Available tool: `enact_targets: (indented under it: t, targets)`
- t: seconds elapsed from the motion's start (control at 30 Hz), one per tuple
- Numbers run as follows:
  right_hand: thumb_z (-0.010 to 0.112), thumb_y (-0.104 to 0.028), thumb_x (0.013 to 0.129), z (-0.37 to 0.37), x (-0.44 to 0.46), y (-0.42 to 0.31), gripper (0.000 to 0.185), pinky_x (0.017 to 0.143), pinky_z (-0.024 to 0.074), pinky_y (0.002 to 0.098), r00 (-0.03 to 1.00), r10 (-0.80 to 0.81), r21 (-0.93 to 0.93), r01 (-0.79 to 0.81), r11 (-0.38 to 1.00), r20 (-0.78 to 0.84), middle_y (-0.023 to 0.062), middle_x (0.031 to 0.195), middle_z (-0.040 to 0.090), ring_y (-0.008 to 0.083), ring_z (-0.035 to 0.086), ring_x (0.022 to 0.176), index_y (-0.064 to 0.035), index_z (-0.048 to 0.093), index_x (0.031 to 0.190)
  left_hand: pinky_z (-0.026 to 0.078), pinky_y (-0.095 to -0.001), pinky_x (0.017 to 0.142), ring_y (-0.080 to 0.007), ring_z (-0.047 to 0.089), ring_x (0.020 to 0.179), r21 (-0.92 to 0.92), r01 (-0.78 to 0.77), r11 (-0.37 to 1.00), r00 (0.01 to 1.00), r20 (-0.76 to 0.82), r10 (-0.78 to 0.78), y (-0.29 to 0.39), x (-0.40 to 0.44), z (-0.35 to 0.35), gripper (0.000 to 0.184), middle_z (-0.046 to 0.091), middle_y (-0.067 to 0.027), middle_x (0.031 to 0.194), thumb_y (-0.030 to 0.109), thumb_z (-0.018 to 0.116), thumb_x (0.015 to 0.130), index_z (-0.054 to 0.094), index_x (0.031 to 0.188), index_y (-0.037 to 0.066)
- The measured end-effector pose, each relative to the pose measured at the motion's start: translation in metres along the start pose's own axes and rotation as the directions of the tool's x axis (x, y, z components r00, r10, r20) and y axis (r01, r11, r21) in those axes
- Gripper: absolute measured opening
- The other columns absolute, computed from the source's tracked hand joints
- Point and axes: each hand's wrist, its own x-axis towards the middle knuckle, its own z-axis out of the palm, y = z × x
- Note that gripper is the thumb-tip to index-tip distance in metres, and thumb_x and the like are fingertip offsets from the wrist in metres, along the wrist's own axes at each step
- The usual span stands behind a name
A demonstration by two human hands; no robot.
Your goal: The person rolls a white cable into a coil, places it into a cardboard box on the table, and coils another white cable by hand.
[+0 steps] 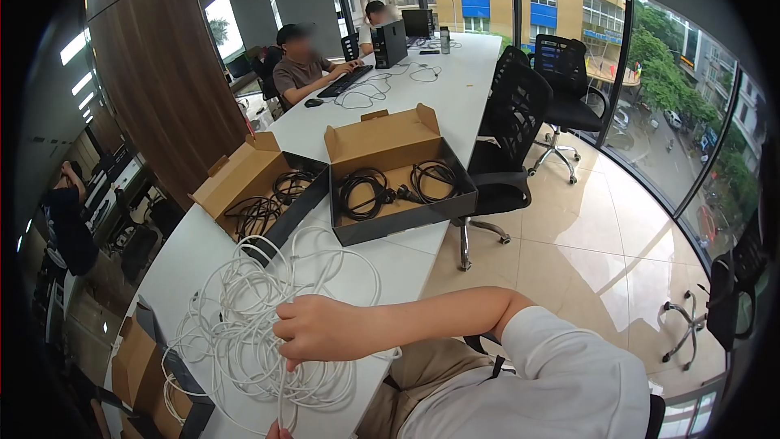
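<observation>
right hand [317,329] over the tangled white cable [244,321], fingers curled, pinching a strand that runs down to the left hand [279,432], mostly cut off, its grip impossible to tell. the heap sprawls across the near tabletop [398,267], cardboard boxes [406,225] hemming its far side; bare surface shows rightward, towards the edge.

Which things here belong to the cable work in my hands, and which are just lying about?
Cable work:
- white cables
- boxes, probably

Seemingly not part of it:
- mouse
- bottle
- computer tower
- keyboard, which a co-worker is using
</observation>
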Motion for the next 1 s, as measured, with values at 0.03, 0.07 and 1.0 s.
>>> enact_targets:
  t: [0.03, 0.07, 1.0]
  targets:
    - [0.068, -0.032, 0.074, 0.002, -0.001, -0.002, 0.026, 0.061, 0.0423, 0.0309, 1.000, 0.018, -0.002, -0.018, 1.000, 0.009, 0.0005, 0.069, 0.047, 0.0175, 0.049, 0.074, -0.0095, 0.060, 0.064, 0.031, -0.0311, 0.041, -0.0155, 0.035, 0.044, 0.022, -0.025, 0.999, 1.000, -0.014, 0.025, 0.003, -0.001, 0.000, 0.022, 0.049, -0.0113, 0.054, 0.015, 0.061, 0.092, 0.068, 0.097, -0.005]
    - [0.069, -0.032, 0.074, 0.004, -0.003, -0.004, 0.026, 0.063, 0.0417, 0.0312, 0.999, 0.038, -0.003, -0.038, 0.999, 0.019, 0.0005, 0.069, 0.048, 0.0176, 0.050, 0.075, -0.0101, 0.061, 0.063, 0.030, -0.0311, 0.040, -0.0156, 0.034, 0.044, 0.044, -0.050, 0.998, 0.998, -0.026, 0.051, 0.006, -0.002, -0.001, 0.021, 0.049, -0.0112, 0.054, 0.015, 0.061, 0.091, 0.069, 0.097, -0.005]
    - [0.072, -0.019, 0.074, -0.033, -0.030, -0.046, 0.012, 0.054, 0.0413, 0.0381, 0.991, 0.124, 0.270, -0.134, 0.953, 0.055, 0.0045, 0.066, 0.050, 0.0257, 0.054, 0.059, -0.0078, 0.067, 0.075, 0.033, -0.0319, 0.040, -0.0166, 0.040, 0.042, 0.151, -0.113, 0.982, 0.985, -0.114, 0.131, 0.037, -0.036, -0.022, 0.020, 0.052, -0.0130, 0.054, 0.013, 0.065, 0.089, 0.070, 0.095, -0.006]
